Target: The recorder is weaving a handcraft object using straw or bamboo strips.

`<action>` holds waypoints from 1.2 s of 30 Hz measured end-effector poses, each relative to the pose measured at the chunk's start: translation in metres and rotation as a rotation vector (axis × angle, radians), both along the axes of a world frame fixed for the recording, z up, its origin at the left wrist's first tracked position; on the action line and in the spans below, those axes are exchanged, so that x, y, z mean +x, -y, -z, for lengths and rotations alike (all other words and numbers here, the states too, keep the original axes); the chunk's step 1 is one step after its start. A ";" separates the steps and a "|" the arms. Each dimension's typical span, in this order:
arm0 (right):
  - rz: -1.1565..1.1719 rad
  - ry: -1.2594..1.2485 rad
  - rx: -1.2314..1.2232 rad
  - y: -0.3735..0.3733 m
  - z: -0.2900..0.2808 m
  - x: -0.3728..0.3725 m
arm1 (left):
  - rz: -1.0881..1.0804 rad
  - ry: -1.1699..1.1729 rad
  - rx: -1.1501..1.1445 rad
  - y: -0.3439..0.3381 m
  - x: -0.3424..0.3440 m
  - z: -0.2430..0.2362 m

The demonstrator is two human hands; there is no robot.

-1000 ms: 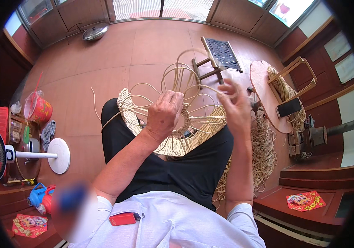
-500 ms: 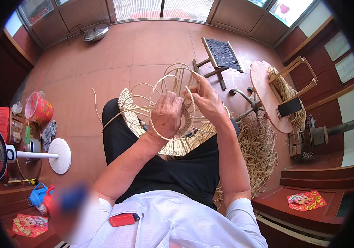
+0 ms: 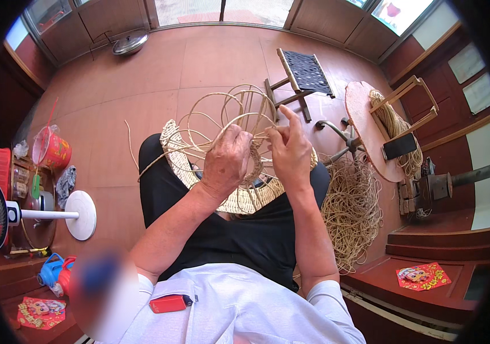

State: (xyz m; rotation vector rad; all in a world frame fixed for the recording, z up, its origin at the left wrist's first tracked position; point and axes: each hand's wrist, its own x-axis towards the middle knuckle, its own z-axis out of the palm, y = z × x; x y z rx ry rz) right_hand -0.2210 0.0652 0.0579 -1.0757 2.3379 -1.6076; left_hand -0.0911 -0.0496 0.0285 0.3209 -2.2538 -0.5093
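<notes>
A curved, thick woven band of pale cord lies across my lap, with long cord loops standing up from it. My left hand is closed on a small woven cord piece at the middle of the loops. Just to its right, my right hand pinches a cord between thumb and fingers, its index finger pointing up. The pinched spot is partly hidden by the fingers. One loose cord end sticks out past my left knee.
At my right are a heap of cord on the floor and a tilted round board bearing a cord bundle and a black phone. Ahead stands a folding stool; leftward, a fan and a red bucket.
The loop round my left hand has shifted up and left and spread wider. My right hand has turned more upright, with its index finger raised. The woven band stays on my lap.
</notes>
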 end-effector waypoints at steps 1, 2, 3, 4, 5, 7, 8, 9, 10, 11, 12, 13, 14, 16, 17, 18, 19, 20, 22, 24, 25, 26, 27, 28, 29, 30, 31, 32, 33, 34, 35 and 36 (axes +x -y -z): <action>0.042 -0.094 -0.018 -0.005 0.003 0.004 | -0.004 0.009 0.023 -0.001 0.000 0.000; 0.047 -0.094 -0.017 -0.009 0.006 0.008 | 0.000 0.009 0.023 -0.001 -0.001 -0.001; 0.025 0.092 -0.186 -0.012 0.010 0.011 | 0.001 0.017 0.000 -0.001 -0.001 -0.003; 0.001 0.280 -0.356 -0.015 0.012 0.015 | 0.001 0.027 -0.024 -0.001 0.000 -0.004; 0.005 0.280 -0.356 -0.022 0.013 0.015 | 0.004 0.028 -0.024 -0.002 -0.002 -0.004; -0.021 0.723 -0.607 -0.042 0.013 0.006 | 0.097 -0.020 -0.157 -0.003 -0.008 -0.003; -0.023 0.722 -0.609 -0.053 0.013 -0.001 | 0.097 -0.020 -0.160 -0.002 -0.010 0.001; -0.072 0.760 -0.677 -0.067 0.014 -0.012 | 0.121 -0.011 -0.207 -0.001 -0.013 0.008; -0.115 0.794 -0.746 -0.086 0.015 -0.027 | 0.151 -0.003 -0.253 -0.001 -0.017 0.012; -0.040 0.758 -0.725 -0.111 0.018 -0.049 | 0.163 0.042 -0.189 -0.004 -0.018 0.005; 0.027 0.726 -0.703 -0.136 0.019 -0.072 | 0.166 0.039 -0.190 -0.002 -0.017 0.005; 0.106 0.778 -0.724 -0.157 0.013 -0.086 | 0.174 0.062 -0.190 0.002 -0.016 0.007; 0.181 0.831 -0.745 -0.181 0.007 -0.100 | 0.177 0.085 -0.191 0.006 -0.013 0.007; 0.369 0.789 -0.725 -0.261 0.025 -0.151 | 0.165 0.095 -0.195 0.007 -0.015 0.004; 0.370 0.794 -0.773 -0.322 0.044 -0.188 | 0.176 0.093 -0.159 0.006 -0.016 0.002; 0.379 0.793 -0.821 -0.394 0.060 -0.224 | 0.197 0.088 -0.118 0.003 -0.019 0.001; 0.533 0.744 -0.826 -0.464 0.071 -0.248 | 0.208 0.083 -0.113 0.001 -0.021 0.000; 0.689 0.684 -0.826 -0.533 0.074 -0.261 | 0.211 0.079 -0.082 -0.002 -0.023 -0.003; 0.933 0.706 -0.865 -0.655 0.059 -0.259 | 0.227 0.043 -0.031 -0.004 -0.028 -0.004; 1.163 0.704 -0.985 -0.707 0.066 -0.245 | 0.193 0.052 0.025 -0.001 -0.022 -0.004; 1.166 0.709 -0.993 -0.709 0.071 -0.244 | 0.197 0.055 0.017 -0.002 -0.025 -0.006; 1.161 0.735 -0.977 -0.708 0.097 -0.228 | 0.176 0.073 0.031 -0.002 -0.023 -0.008; 1.156 0.759 -0.959 -0.703 0.112 -0.229 | 0.156 0.089 0.047 -0.001 -0.021 -0.010; 1.163 0.754 -0.944 -0.708 0.108 -0.232 | 0.162 0.090 0.048 -0.002 -0.023 -0.011; 1.162 0.748 -0.931 -0.721 0.110 -0.228 | 0.146 0.091 0.055 -0.003 -0.023 -0.013; 1.160 0.742 -0.918 -0.742 0.101 -0.216 | 0.128 0.091 0.061 -0.002 -0.023 -0.015; 1.171 0.696 -0.907 -0.772 0.070 -0.207 | 0.151 0.064 0.080 -0.004 -0.029 -0.014; 1.176 0.693 -0.894 -0.775 0.072 -0.199 | 0.142 0.045 0.077 -0.005 -0.030 -0.013; 1.179 0.687 -0.881 -0.777 0.065 -0.205 | 0.132 0.025 0.076 -0.005 -0.032 -0.013; 1.181 0.708 -0.861 -0.774 0.082 -0.203 | 0.126 0.043 0.068 -0.004 -0.029 -0.011; 1.184 0.716 -0.852 -0.764 0.092 -0.207 | 0.107 0.049 0.056 -0.005 -0.029 -0.012; 1.185 0.723 -0.843 -0.758 0.101 -0.199 | 0.088 0.055 0.044 -0.006 -0.030 -0.014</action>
